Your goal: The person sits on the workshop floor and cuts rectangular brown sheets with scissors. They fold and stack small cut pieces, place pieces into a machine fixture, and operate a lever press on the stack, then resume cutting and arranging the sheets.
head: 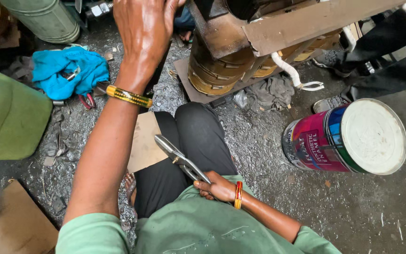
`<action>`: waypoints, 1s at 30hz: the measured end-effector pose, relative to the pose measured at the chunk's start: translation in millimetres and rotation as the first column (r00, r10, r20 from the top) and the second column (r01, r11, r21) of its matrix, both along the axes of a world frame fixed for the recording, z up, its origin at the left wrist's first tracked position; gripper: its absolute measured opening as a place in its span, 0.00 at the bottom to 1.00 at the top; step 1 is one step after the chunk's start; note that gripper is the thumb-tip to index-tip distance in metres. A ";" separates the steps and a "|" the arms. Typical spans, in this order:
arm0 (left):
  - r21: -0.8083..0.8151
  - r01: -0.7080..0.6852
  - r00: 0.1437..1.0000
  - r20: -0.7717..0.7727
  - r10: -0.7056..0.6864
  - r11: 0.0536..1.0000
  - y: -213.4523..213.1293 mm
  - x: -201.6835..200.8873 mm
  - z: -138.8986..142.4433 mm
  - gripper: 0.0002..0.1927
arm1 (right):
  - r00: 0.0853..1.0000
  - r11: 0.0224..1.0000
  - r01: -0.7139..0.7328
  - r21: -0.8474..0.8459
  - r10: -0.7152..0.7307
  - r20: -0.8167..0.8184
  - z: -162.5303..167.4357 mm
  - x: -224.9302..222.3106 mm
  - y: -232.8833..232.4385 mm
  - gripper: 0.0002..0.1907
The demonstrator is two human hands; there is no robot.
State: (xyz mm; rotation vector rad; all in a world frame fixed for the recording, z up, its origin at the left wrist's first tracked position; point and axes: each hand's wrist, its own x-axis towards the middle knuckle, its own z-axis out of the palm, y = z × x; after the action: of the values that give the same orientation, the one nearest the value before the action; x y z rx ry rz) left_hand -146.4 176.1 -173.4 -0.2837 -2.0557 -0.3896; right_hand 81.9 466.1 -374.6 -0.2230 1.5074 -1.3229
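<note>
My left hand (143, 29) is raised far forward with its back toward me, fingers against the dark upper part of a wound coil assembly (212, 70) with brown metal brackets. A yellow bangle (128, 96) circles that wrist. My right hand (219, 188) rests close to my body over my black trouser leg, closed on the handles of metal pliers (178, 158), whose jaws point up and left. A red and yellow bangle sits on the right wrist.
A paint tin (348, 136) lies on its side at right. A blue cloth (69, 70) with tools lies at left, beside a green container (5, 117). Cardboard piece (12, 223) lies at lower left. Another person's shoe (330, 102) and dark leg are at upper right.
</note>
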 end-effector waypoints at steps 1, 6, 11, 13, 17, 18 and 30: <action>-0.012 -0.009 1.000 0.006 0.009 1.000 0.0 8.9 3.1 0.09 | 1.000 1.000 -0.006 -0.007 0.006 0.018 -0.6 -0.8 -0.4 0.14; -0.026 -0.016 1.000 0.024 0.017 1.000 12.0 35.0 12.9 0.15 | 0.999 1.000 -0.008 -0.024 0.009 0.050 -2.3 -3.5 -1.3 0.14; -0.008 0.029 1.000 -0.009 -0.029 1.000 30.8 35.0 16.9 0.17 | 0.999 1.000 -0.006 -0.020 0.006 0.043 -4.1 -1.3 0.6 0.14; -0.009 0.042 0.999 0.006 -0.042 0.999 37.9 30.8 17.5 0.16 | 0.999 1.000 0.006 -0.023 -0.005 0.043 -6.0 -0.8 1.2 0.14; -0.003 0.043 0.997 0.069 -0.043 0.999 47.3 24.2 16.3 0.14 | 1.000 0.999 0.001 -0.044 0.000 0.030 -10.2 -1.1 2.9 0.15; -0.005 0.044 0.996 0.072 -0.043 0.999 48.3 23.2 15.7 0.14 | 0.999 0.999 0.005 -0.047 -0.003 0.033 -10.9 -1.0 3.3 0.15; -0.036 0.024 0.999 0.039 -0.022 0.999 48.0 22.4 13.6 0.14 | 1.000 1.000 0.004 -0.027 -0.003 0.031 -11.0 -0.7 3.2 0.14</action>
State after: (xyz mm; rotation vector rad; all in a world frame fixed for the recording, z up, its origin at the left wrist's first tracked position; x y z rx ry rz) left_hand -124.1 224.1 -159.7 -0.3243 -2.1006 -0.3751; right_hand 81.2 469.3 -385.7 -0.2166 1.4648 -1.3445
